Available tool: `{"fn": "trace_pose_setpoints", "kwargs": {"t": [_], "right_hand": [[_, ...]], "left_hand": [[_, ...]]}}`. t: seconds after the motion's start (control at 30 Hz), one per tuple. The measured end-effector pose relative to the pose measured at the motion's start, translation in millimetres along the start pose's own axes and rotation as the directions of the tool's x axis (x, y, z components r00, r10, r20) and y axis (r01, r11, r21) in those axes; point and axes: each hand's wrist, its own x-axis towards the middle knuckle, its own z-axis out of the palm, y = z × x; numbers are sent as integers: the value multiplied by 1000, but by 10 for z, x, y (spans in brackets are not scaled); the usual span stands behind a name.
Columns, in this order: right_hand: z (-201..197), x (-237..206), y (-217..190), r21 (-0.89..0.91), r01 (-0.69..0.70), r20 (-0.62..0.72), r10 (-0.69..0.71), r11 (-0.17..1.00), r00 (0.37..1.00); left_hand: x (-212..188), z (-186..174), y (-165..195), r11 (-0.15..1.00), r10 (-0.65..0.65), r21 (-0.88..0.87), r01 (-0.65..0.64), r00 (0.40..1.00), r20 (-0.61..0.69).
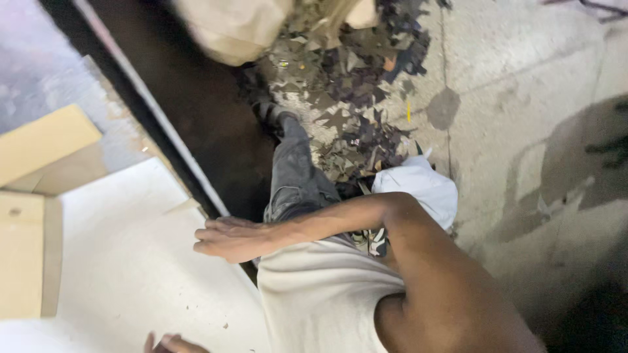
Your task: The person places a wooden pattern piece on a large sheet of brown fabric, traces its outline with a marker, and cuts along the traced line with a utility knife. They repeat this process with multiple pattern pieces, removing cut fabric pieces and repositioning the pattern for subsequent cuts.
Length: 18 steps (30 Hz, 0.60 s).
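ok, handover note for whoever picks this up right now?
Right grip: bare hand, open, flat on the edge of the white board, holding nothing.
Left grip: only fingertips show at the bottom edge, on the same board; open or shut can't be told.
Things: board lies flat; tan cardboard pieces sit along its left side. On the floor by the feet are a scrap pile and a white bag.
Done: nothing lifted; board down.
Left: board and cardboard not yet picked up.
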Motion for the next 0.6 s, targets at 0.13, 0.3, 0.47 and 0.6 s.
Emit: {"fn": "trace_pose_setpoints", "kwargs": {"t": [0.13, 0.3, 0.47, 0.6], "right_hand": [[-10, 196, -264, 21, 138, 292, -139, 990, 946], [493, 613, -671, -62, 361, 504, -283, 931, 816], [1225, 652, -1107, -110, 379, 696, -201, 919, 690], [1794, 502, -1212, -130, 411, 702, -209, 903, 681]], "left_hand": [[-329, 96, -456, 997, -57, 44, 61, 994, -96], [-889, 121, -1095, 943, -322, -163, 290, 920, -224], [-1601, 117, -1715, 797, -591, -347, 494, 755, -284], [-1993, 117, -2278, 778, -622, -411, 474, 673, -401]]}}
